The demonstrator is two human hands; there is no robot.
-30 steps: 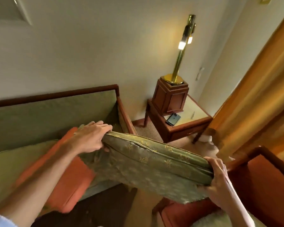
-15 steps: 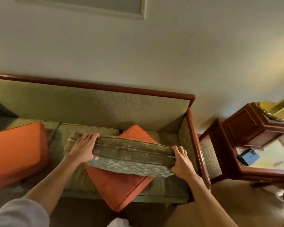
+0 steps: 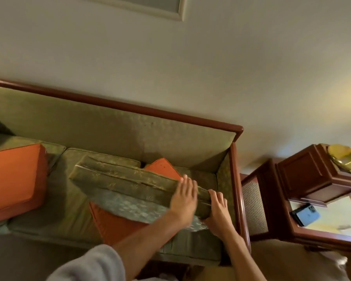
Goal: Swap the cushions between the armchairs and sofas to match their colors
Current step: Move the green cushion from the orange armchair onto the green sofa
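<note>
A green patterned cushion [image 3: 122, 183] lies tilted on the green sofa [image 3: 109, 126], resting across an orange cushion [image 3: 118, 224] that pokes out behind and below it. My left hand [image 3: 183, 201] lies flat on the green cushion's right end, fingers spread. My right hand [image 3: 217, 211] grips that same right end from the side. A second orange cushion [image 3: 14, 183] sits on the sofa seat at the far left.
The sofa's wooden arm [image 3: 239, 189] stands just right of my hands. Beyond it is a wooden side table [image 3: 292, 236] with a phone [image 3: 306, 214], a wooden box [image 3: 312, 175] and a brass lamp base [image 3: 346, 159]. A framed picture [image 3: 150, 7] hangs on the wall.
My left hand slid from the green cushion's left end across to its right end, beside my right hand. The cushion settled onto the orange cushion and the view drew closer.
</note>
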